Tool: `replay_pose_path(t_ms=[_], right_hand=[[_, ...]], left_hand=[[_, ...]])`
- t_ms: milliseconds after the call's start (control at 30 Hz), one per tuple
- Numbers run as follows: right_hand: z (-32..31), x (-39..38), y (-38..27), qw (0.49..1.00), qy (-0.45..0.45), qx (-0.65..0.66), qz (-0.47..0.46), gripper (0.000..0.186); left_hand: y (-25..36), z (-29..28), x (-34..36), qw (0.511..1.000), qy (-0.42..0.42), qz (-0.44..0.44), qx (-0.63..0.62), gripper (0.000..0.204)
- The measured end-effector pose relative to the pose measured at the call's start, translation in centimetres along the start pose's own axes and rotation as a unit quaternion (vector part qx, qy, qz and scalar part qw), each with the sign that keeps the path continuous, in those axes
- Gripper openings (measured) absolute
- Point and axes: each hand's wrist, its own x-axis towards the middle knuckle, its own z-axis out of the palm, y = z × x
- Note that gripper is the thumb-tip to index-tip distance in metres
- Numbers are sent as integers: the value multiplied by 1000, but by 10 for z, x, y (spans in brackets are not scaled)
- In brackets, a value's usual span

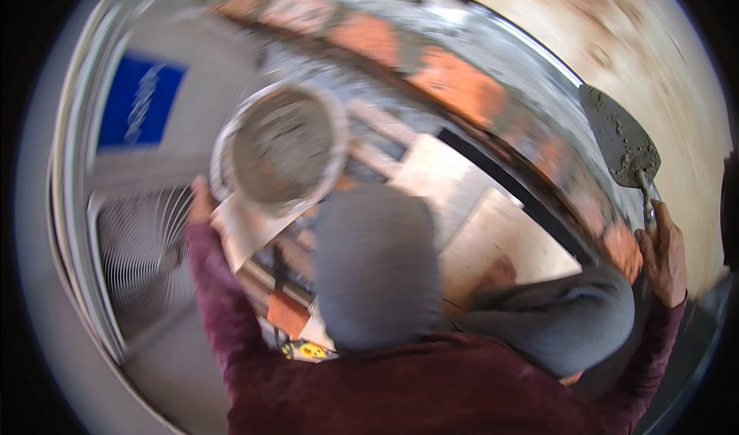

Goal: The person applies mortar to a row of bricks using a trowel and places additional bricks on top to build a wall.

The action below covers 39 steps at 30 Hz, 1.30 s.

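Observation:
My right hand (667, 254) is closed round the handle of a pointed trowel (616, 131), raised at the far right beside the brickwork. Bits of grey mortar cling to its blade, which points up and to the left. My left hand (202, 202), blurred, is at the near left side of a round white bucket (339, 138). Grey mortar (283, 146) fills much of the bucket. Whether the left fingers grip the rim or only rest beside it cannot be made out.
A low course of orange bricks (454, 85) with mortar curves from top left to right. Light boards (508, 242) lie before my bent grey-trousered knees (377, 266). Left are a ribbed grille (142, 242) and a blue label (141, 100). Near the brick piece (288, 313) is a yellow-black object (312, 350).

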Motion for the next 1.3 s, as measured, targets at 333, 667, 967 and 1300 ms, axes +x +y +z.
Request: replay_pose_path(t_ms=[333, 667, 967, 1300], right_hand=[[112, 208, -291, 864, -99, -266, -415, 10], [144, 229, -301, 847, -262, -262, -380, 20], [185, 193, -261, 858, -424, 8, -291, 39], [190, 188, -202, 732, -540, 409, -71, 43]], left_hand=[[3, 67, -89, 940, 41, 335, -52, 49], [41, 146, -140, 868, 83, 459, -169, 31], [59, 189, -170, 831, 31, 529, -169, 29], [75, 193, -181, 839, -25, 535, -98, 29]])
